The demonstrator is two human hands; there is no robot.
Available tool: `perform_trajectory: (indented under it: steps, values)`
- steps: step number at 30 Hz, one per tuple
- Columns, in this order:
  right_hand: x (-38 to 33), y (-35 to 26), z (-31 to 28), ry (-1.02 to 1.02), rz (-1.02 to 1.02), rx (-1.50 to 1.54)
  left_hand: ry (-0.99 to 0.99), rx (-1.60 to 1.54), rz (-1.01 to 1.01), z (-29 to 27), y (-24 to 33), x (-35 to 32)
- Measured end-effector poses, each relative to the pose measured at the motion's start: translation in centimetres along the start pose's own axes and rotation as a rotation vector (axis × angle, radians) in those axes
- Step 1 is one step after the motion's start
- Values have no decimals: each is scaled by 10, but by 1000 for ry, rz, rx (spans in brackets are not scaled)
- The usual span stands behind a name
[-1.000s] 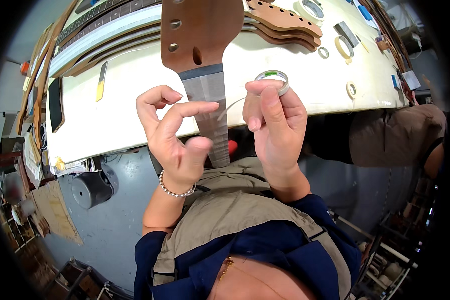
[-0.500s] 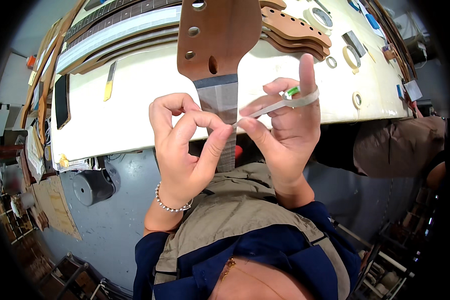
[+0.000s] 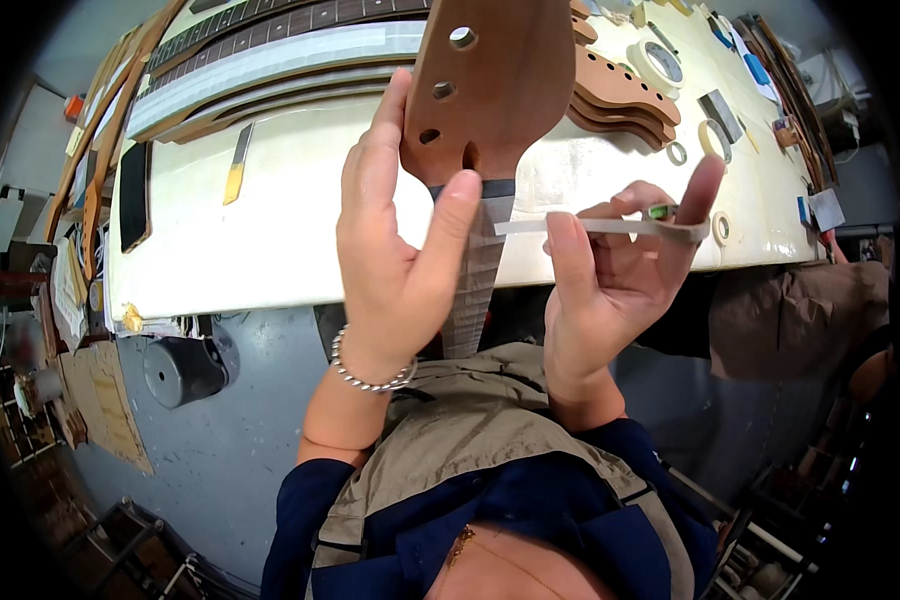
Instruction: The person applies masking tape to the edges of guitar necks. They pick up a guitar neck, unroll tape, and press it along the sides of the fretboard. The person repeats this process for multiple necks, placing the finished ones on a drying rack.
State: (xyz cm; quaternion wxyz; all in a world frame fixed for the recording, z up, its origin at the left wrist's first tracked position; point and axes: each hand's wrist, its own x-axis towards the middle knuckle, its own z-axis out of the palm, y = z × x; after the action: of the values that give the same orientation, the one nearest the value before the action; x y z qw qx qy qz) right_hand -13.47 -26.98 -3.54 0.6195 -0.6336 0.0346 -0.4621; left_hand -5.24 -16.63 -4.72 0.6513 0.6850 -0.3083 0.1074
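A brown wooden guitar neck (image 3: 500,90) points away from me, its headstock over the table and its masked fingerboard (image 3: 475,265) reaching toward my apron. Grey tape covers the fingerboard, with a dark band at the headstock end. My left hand (image 3: 395,225) lies along the headstock's left edge, fingers stretched, thumb apart near the oval slot. My right hand (image 3: 620,260) carries a narrow roll of masking tape (image 3: 682,232) looped on the index finger. The thumb presses the pulled-out strip (image 3: 525,228), whose free end reaches the fingerboard's right edge.
More necks (image 3: 280,75) lie stacked at the far left, with other headstocks (image 3: 625,95) at the right. Tape rolls (image 3: 658,62) and a grey block (image 3: 720,112) rest on the white table (image 3: 300,260). A yellow-handled blade (image 3: 238,165) and dark rectangular object (image 3: 136,200) are at left.
My hands have moved apart. The left has let go of the tape end and reached up to the headstock; the right has shifted right with the tape. The neck appears farther right in view.
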Motion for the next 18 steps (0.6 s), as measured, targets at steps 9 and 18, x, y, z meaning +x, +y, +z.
perform_trajectory:
  steps: [9,18]
  values:
    - [6,16,27,-69,-123,32,-283,-639,-229,-34,-13,1]
    - [6,16,28,-82,-145,-64,-215,-625,-212,-26,-17,-4]
